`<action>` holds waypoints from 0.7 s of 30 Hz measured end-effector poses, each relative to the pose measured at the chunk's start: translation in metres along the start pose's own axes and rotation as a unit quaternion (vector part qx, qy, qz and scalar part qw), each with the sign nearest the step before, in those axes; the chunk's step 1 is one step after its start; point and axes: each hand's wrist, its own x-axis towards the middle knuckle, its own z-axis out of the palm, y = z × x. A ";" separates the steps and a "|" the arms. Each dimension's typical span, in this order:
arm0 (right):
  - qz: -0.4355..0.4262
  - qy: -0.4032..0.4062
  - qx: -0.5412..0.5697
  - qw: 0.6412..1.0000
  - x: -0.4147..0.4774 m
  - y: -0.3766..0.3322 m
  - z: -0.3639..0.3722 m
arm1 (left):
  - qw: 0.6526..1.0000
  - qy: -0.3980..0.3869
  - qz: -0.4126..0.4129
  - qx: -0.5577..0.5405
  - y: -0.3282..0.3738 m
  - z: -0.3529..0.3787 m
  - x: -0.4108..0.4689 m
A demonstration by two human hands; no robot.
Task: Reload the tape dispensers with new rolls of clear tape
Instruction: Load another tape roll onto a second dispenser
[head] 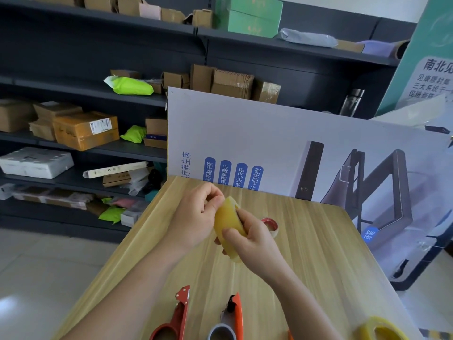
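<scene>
Stockroom w/ dark shelving (98,99) behind, loaded w/ cardboard boxes (85,130) and green mailers (132,85). Printed poster board (269,133) stands at far edge of the wood-grain table (318,253).

Both hands are up over the table's middle w/ a yellowish tape roll (228,220) between them, tilted and seen nearly edge-on, held clear of the table. Left hand (193,214): fingers (215,198) curled, tips pinching at roll's upper rim. Right hand (257,241): thumb across roll's outer face, other fingers wrapped behind it, firm grip.

Just beyond right hand, a small red-core roll (270,224) lies on the table, partly hidden by the hand.

At near edge, btwn the forearms: red dispenser (180,315) on left, orange-and-grey dispenser (231,317) just beside it on right. Both lie flat w/ cutter ends pointing away from the person, lower parts cut off by the frame. Can't tell if either is loaded.

Bottom right corner: second yellowish roll (380,330) on the table, well apart from the dispensers.
</scene>
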 end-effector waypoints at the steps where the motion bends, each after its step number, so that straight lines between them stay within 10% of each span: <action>1: 0.007 -0.001 0.007 1.000 0.001 0.001 -0.001 | 1.000 0.006 0.000 -0.006 -0.002 0.001 -0.001; 7: 0.033 0.012 0.023 0.999 0.004 0.007 -0.002 | 0.995 0.003 -0.047 -0.085 -0.013 0.004 0.000; 14: 0.112 0.008 0.042 0.993 0.007 0.019 -0.005 | 0.929 -0.223 -0.119 -0.269 -0.035 -0.020 0.001; 21: 0.180 -0.046 0.092 0.978 0.011 0.024 -0.009 | 0.947 -0.294 -0.001 -0.129 -0.045 -0.027 0.003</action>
